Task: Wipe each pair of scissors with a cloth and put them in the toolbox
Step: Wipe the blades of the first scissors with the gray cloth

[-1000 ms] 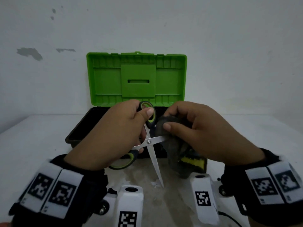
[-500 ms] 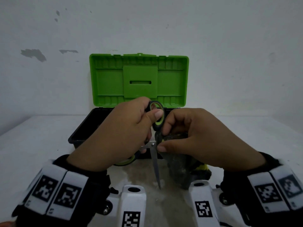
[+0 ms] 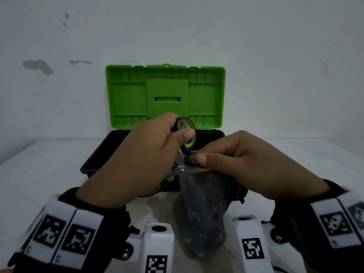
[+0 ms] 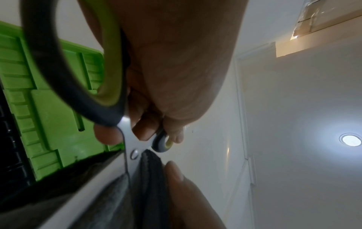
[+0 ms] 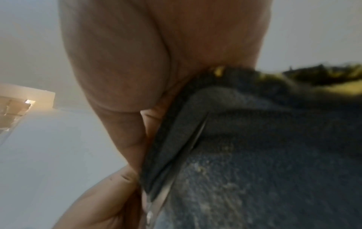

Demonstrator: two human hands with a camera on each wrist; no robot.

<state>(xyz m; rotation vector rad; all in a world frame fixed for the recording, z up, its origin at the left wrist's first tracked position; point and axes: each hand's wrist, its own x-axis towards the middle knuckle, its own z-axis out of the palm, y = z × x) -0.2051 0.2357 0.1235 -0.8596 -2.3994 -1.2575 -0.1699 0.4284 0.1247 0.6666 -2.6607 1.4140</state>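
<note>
While the left hand (image 3: 137,160) grips the scissors (image 3: 186,138) by their black-and-green handles, fingers curled round them, the blades are spread: one points down, the other runs right under the right hand (image 3: 246,162). That hand pinches a dark grey cloth (image 3: 202,217) over the sideways blade near the pivot, and the rest of the cloth hangs down, blurred. All of this sits just in front of the toolbox (image 3: 88,168), whose black tray is open with the green lid (image 3: 130,95) standing upright against the wall. Bare white counter (image 3: 39,164) stretches out on both sides of the box.
</note>
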